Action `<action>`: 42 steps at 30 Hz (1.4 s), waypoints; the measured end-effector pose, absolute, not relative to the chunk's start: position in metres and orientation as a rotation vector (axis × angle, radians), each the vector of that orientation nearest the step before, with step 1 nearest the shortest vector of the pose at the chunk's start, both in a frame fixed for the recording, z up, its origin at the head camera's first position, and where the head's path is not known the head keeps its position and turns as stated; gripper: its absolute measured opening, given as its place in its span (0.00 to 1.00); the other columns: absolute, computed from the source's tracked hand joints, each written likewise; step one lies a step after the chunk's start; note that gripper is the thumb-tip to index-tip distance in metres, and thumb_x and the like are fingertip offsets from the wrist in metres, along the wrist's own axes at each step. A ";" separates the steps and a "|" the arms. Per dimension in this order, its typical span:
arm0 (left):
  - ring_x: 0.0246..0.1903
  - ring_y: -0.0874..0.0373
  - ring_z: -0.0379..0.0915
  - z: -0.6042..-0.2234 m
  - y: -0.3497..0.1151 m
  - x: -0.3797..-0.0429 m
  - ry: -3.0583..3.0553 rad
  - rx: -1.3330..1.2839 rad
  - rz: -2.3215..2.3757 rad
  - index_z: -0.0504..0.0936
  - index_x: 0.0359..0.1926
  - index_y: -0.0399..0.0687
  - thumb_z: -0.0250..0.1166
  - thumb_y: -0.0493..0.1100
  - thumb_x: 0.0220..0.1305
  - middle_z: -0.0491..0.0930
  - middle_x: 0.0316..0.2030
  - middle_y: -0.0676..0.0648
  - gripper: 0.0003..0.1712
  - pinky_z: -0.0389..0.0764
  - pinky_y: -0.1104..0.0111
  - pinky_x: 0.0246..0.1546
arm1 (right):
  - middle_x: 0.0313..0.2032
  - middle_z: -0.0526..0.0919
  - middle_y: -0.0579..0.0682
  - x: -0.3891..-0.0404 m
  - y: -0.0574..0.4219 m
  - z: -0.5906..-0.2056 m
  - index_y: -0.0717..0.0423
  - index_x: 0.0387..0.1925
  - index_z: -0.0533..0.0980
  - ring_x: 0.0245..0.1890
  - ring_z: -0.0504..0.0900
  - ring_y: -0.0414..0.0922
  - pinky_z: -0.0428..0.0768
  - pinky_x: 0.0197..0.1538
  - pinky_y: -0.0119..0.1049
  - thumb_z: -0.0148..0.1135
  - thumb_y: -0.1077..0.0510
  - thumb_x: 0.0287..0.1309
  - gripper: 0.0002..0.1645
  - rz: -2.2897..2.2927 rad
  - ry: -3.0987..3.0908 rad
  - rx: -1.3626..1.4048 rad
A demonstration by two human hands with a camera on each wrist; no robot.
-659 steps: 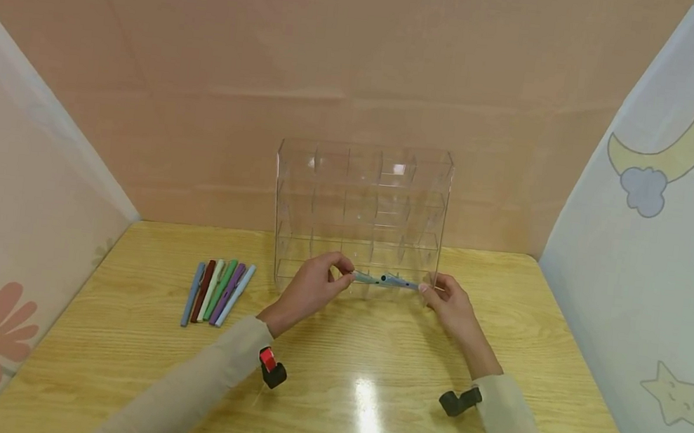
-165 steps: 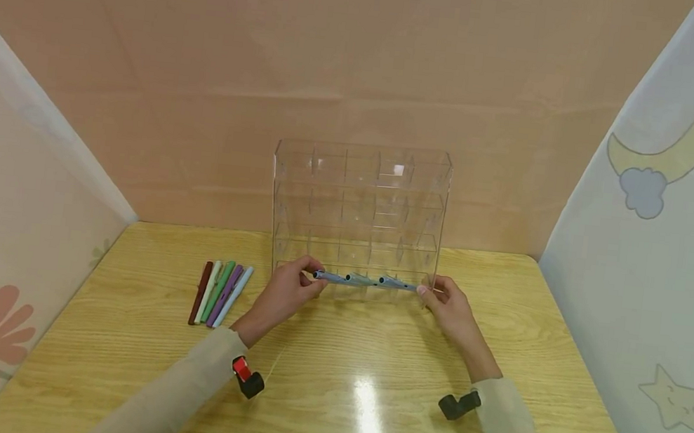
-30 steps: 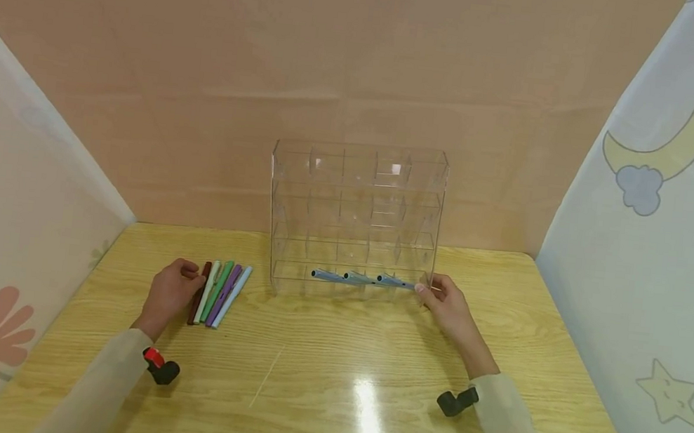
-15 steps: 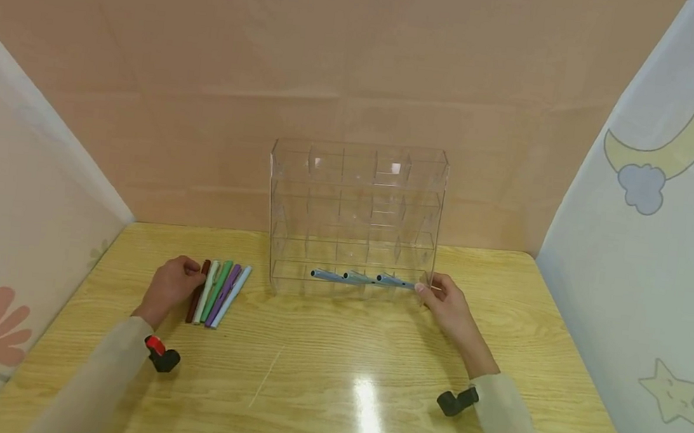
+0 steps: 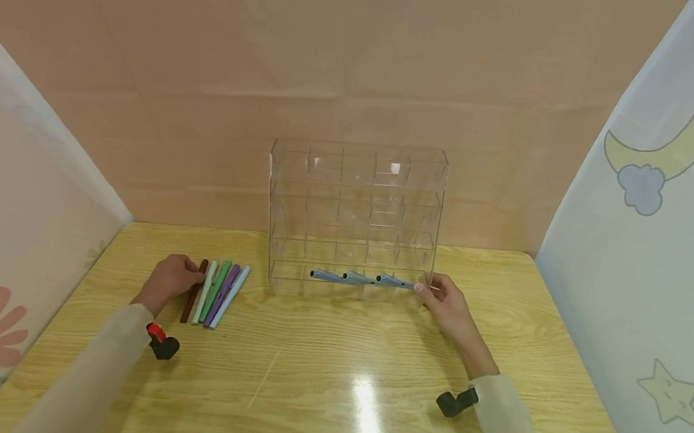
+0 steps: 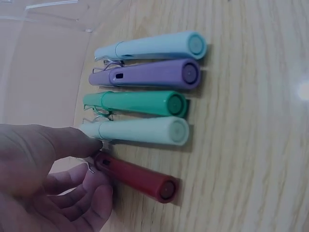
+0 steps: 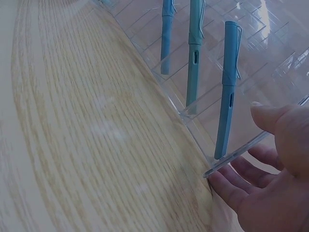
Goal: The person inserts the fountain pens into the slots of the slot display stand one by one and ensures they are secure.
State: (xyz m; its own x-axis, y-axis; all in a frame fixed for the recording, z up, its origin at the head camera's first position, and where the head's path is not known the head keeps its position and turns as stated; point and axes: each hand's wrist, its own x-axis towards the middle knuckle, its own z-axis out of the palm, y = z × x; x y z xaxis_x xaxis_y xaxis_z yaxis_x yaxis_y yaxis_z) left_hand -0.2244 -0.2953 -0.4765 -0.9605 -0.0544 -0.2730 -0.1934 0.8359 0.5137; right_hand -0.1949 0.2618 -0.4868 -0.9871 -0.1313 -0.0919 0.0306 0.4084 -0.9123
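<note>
My left hand (image 5: 169, 279) pinches the dark red pen (image 6: 137, 179) near its clip end, between thumb and fingers. The pen's other end points toward the camera, close over the wood in the left wrist view. Beside it lie pale green (image 6: 145, 130), green (image 6: 140, 103), purple (image 6: 149, 75) and light blue (image 6: 154, 47) pens, roughly parallel. My right hand (image 5: 447, 305) grips the right side edge of a clear acrylic rack (image 5: 358, 184), thumb in front and fingers behind. In the rack's bottom row lean a blue pen (image 5: 328, 276), a grey-green pen (image 5: 358, 278) and another blue pen (image 7: 227, 96).
The rack stands upright on the wooden table (image 5: 304, 381), near the back wall (image 5: 362, 70). Its upper tiers are split by thin clear dividers. Patterned side sheets (image 5: 664, 278) close in the table left and right.
Over the last second my left hand has drawn the dark red pen slightly left, away from the pale green one. Earlier, it set the third pen in the rack's bottom row. My right hand stays put.
</note>
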 end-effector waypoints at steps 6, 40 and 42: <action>0.23 0.56 0.63 -0.480 -0.293 -0.227 2.734 -0.214 0.883 0.72 0.20 0.46 0.64 0.45 0.70 0.66 0.18 0.53 0.20 0.67 0.64 0.28 | 0.77 0.64 0.70 -0.194 0.262 -0.485 0.67 0.78 0.58 0.77 0.68 0.68 0.73 0.75 0.62 0.56 0.43 0.81 0.42 -1.634 2.511 -0.085; 0.43 0.44 0.85 -0.435 -0.302 -0.189 2.786 -0.282 1.050 0.73 0.62 0.25 0.59 0.50 0.77 0.83 0.53 0.26 0.29 0.84 0.60 0.39 | 0.78 0.64 0.69 -0.194 0.261 -0.486 0.66 0.79 0.57 0.78 0.67 0.67 0.73 0.75 0.61 0.54 0.41 0.81 0.43 -1.589 2.523 -0.057; 0.43 0.45 0.85 -0.431 -0.299 -0.187 2.795 -0.273 1.044 0.73 0.62 0.26 0.59 0.50 0.77 0.83 0.52 0.27 0.29 0.84 0.61 0.39 | 0.77 0.64 0.69 -0.195 0.261 -0.486 0.66 0.79 0.58 0.78 0.67 0.68 0.73 0.75 0.61 0.55 0.41 0.81 0.42 -1.593 2.524 -0.051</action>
State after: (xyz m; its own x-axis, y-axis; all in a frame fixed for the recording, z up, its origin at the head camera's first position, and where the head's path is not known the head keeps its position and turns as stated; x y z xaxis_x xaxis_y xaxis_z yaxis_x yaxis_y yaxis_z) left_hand -0.1866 -0.2987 -0.4305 -0.9729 -0.1185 -0.1986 -0.2197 0.7421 0.6333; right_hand -0.1947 0.2605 -0.4859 -0.9872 -0.1117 -0.1137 0.0547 0.4331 -0.8997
